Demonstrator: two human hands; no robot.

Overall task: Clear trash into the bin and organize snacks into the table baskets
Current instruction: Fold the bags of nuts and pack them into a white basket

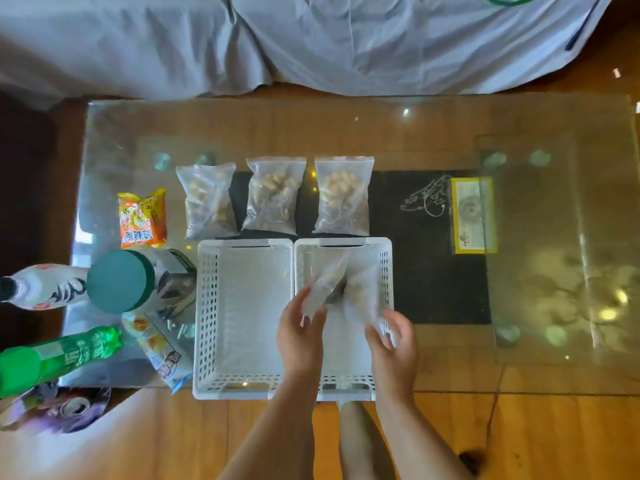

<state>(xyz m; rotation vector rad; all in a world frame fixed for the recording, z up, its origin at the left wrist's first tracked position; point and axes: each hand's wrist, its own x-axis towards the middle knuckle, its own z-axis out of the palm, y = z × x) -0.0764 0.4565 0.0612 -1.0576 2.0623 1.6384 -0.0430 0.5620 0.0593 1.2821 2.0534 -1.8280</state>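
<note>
Two white perforated baskets stand side by side at the table's near edge, the left basket (207, 306) and the right basket (386, 271). Over the right one my left hand (299, 336) pinches a clear zip bag of nuts (327, 285), and my right hand (393, 344) grips a second blurred clear bag (362, 296). Three more clear nut bags lie in a row behind the baskets: left bag (207, 202), middle bag (273, 195), right bag (343, 195). An orange snack packet (142, 218) lies left of them.
Left of the baskets stand a green-lidded jar (119, 280), a white bottle (45, 287), a green bottle (59, 356) and a printed snack packet (161, 351). A bin with a can (59, 408) sits on the floor. A yellow-framed card (472, 216) lies under the glass table (519, 375).
</note>
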